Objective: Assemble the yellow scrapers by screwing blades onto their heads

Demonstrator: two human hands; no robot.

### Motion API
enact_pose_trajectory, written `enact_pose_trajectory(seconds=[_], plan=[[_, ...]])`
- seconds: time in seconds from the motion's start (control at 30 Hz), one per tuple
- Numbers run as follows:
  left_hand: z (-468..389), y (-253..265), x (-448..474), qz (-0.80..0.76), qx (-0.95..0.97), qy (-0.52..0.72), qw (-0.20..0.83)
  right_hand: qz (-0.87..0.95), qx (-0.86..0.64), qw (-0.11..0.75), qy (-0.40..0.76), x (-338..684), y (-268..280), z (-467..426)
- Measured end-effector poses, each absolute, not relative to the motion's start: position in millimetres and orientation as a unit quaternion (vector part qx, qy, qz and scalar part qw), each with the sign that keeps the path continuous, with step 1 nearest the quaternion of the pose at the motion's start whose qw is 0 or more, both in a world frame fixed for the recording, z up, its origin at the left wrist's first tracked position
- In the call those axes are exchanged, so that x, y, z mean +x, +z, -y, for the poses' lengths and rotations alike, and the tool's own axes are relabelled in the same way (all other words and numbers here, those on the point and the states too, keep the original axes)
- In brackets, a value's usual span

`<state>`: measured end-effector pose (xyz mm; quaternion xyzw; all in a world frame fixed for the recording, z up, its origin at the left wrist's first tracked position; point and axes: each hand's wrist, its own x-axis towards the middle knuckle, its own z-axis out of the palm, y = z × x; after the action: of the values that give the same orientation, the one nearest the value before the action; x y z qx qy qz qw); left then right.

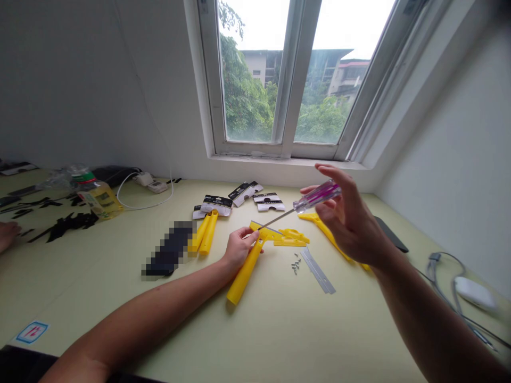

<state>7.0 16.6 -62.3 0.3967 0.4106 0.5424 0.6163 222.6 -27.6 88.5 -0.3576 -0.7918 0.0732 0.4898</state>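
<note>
My left hand (238, 247) grips a yellow scraper (246, 273) near its head, the handle slanting toward me. In my right hand (351, 221) is a screwdriver (317, 196) with a clear and purple handle. Its shaft slopes down left, and the tip meets the scraper's head by my left thumb; whether it sits in a screw is too small to tell. Just right of the head lie yellow plastic pieces (290, 242). Several small screws (295, 264) are scattered beside flat metal blades (318, 270). Another yellow scraper (328, 234) lies partly behind my right hand.
Yellow handles (208, 234) and black-and-white cards (216, 205) lie farther back, near a pixelated dark object (170, 250). At left stand a bottle of yellow liquid (99, 197) and a white cable (147, 207). A white case (474, 293) and cords are at right. Another person's hand (8, 234) shows at the left edge.
</note>
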Motion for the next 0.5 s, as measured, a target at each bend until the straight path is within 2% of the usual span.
enact_pose_trajectory(seconds=[0.13,0.3,0.37,0.47,0.5], plan=[[-16,-62,8,-0.423,0.383,0.553,0.607,0.804,-0.403,0.436,0.004,241,101,27],[-14,-62,8,-0.432,0.399,0.556,0.587,0.738,-0.554,0.373,-0.095,265,97,6],[-14,-62,8,-0.437,0.405,0.555,0.58,0.747,-0.555,0.365,-0.035,271,93,-2],[-14,-63,8,-0.446,0.407,0.555,0.573,0.788,-0.46,0.392,0.119,275,91,-5],[-14,-63,8,-0.446,0.408,0.556,0.571,0.793,-0.44,0.397,0.138,274,91,-3]])
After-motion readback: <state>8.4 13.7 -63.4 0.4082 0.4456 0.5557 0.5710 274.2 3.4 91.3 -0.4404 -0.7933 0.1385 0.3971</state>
